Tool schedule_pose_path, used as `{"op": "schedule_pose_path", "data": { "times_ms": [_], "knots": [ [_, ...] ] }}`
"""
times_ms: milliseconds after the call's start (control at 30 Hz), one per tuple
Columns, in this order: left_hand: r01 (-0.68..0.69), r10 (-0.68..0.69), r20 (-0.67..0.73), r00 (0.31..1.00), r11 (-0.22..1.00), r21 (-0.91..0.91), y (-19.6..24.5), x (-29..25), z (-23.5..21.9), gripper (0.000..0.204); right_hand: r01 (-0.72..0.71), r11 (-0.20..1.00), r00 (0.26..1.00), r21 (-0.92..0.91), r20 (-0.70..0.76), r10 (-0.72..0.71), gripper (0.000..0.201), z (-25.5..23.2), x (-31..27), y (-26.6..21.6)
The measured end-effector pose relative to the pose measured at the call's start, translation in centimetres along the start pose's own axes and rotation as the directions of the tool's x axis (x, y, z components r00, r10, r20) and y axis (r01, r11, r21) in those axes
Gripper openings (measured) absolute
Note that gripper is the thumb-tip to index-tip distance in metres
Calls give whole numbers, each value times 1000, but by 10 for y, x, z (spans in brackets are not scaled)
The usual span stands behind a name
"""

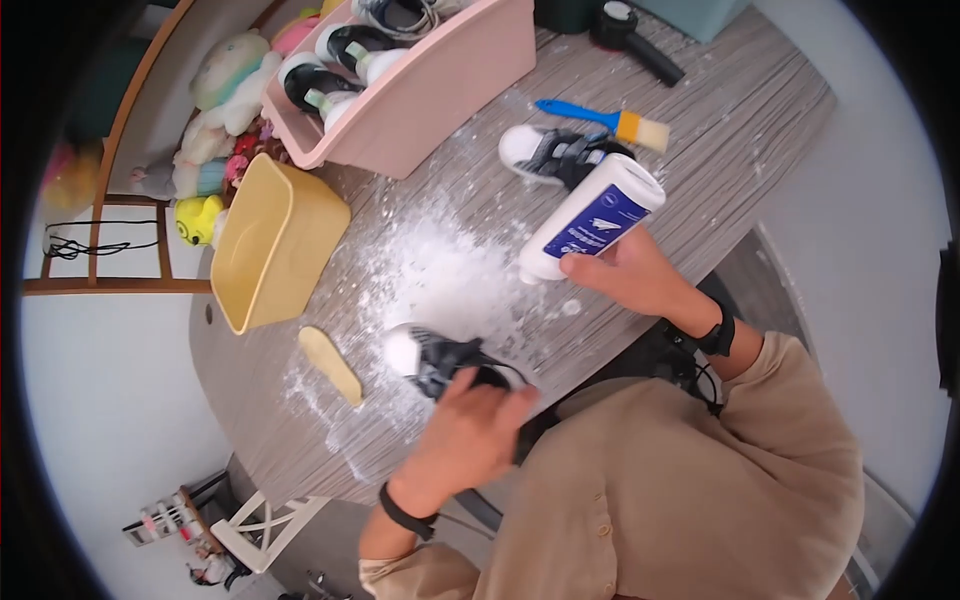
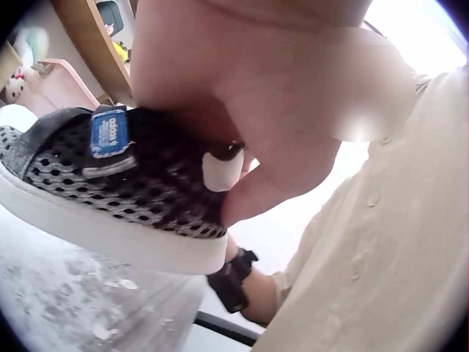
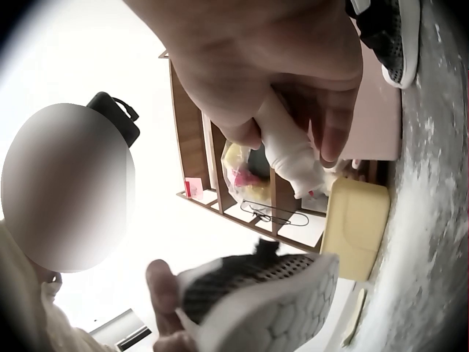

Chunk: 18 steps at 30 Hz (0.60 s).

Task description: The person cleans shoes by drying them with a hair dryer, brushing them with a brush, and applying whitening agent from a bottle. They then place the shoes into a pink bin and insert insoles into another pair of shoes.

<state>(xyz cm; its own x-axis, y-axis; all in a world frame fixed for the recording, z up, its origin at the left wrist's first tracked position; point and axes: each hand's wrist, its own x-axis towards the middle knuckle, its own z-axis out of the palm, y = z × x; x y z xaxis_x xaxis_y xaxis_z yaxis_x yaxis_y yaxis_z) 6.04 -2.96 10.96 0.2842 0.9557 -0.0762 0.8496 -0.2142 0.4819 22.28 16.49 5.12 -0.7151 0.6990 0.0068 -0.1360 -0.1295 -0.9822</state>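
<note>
My left hand (image 1: 462, 438) grips a small black-and-white mesh sneaker (image 1: 428, 362) by its heel. In the left wrist view the thumb and fingers pinch the sneaker's back collar, and a blue tag shows on its strap. The right wrist view shows the sneaker's white patterned sole (image 3: 271, 312) tilted into sight. A white bottle (image 1: 598, 218) with a dark blue label is held in my right hand (image 1: 645, 275), slanted with its narrower end toward the lower left. White powder (image 1: 430, 275) is spread thickly on the table around the sneaker.
Beyond the bottle lie a matching sneaker (image 1: 545, 155) and a blue-handled brush (image 1: 610, 122). A yellow insole (image 1: 330, 365) rests left of the powder, near a yellow bin (image 1: 300, 235). A pink bin (image 1: 430, 100) holding several shoes stands at the back. The table's near edge borders my body.
</note>
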Motion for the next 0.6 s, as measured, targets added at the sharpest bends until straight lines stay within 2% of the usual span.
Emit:
{"op": "schedule_pose_path", "data": {
  "times_ms": [67, 100, 167, 233, 367, 467, 600],
  "knots": [
    [61, -61, 2, 998, 996, 58, -15, 1, 0, 42, 26, 999, 998, -38, -61, -28, 33, -19, -1, -3],
    [56, -56, -5, 998, 993, 108, -22, 1, 2, 42, -38, 992, 999, -116, -30, 35, 41, -33, -2, -10],
    [59, -56, -21, 998, 976, 211, -34, 2, 5, 43, -32, 973, 998, -229, -66, 18, 43, -49, -5, -22],
    [50, -44, -31, 999, 970, 239, -39, 4, 7, 44, -48, 942, 996, -332, -86, 20, 44, -67, -5, -31],
    [19, -19, -4, 1000, 947, 319, -43, 8, 10, 43, -126, 753, 992, -646, -80, 98, 51, -104, 9, -61],
    [-14, 22, -22, 1000, 943, 333, -43, 5, 14, 41, 4, 692, 995, -722, -65, -73, 53, -129, 30, -77],
    [46, -34, -42, 999, 947, 317, -41, 1, 21, 43, -33, 851, 995, -524, -95, -20, 52, -133, 62, -106]
  ]
}}
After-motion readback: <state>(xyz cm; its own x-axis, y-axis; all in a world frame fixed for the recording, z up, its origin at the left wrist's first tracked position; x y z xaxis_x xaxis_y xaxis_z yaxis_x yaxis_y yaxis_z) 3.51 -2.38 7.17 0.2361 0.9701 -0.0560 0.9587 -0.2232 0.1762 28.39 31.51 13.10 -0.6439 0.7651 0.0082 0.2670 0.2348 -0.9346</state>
